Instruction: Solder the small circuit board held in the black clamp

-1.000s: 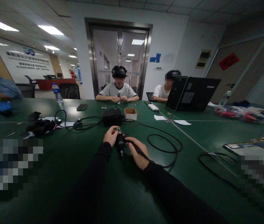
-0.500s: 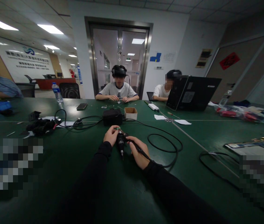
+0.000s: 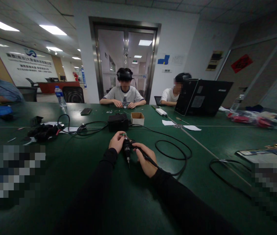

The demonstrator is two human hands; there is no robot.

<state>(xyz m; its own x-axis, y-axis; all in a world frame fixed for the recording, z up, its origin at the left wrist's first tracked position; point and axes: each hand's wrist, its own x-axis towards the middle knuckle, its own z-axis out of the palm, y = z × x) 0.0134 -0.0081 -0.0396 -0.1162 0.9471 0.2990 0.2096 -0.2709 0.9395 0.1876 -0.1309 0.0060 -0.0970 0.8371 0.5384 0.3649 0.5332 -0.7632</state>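
My left hand (image 3: pixel 116 141) is closed around the top of a small black cylindrical part (image 3: pixel 127 150) with a thin metal tip pointing toward me; a bit of green shows at its far end. My right hand (image 3: pixel 145 160) grips a black pen-like tool (image 3: pixel 143 154) whose tip meets that part. The tool's black cable (image 3: pixel 175 153) loops over the green table (image 3: pixel 84 169) to the right. Both arms wear black sleeves.
A black power box (image 3: pixel 118 122) and a small cardboard box (image 3: pixel 137 118) sit just beyond my hands. Cables and black items (image 3: pixel 44 132) lie at the left, a laptop (image 3: pixel 203 97) at the right. Two people sit across the table, another at far left.
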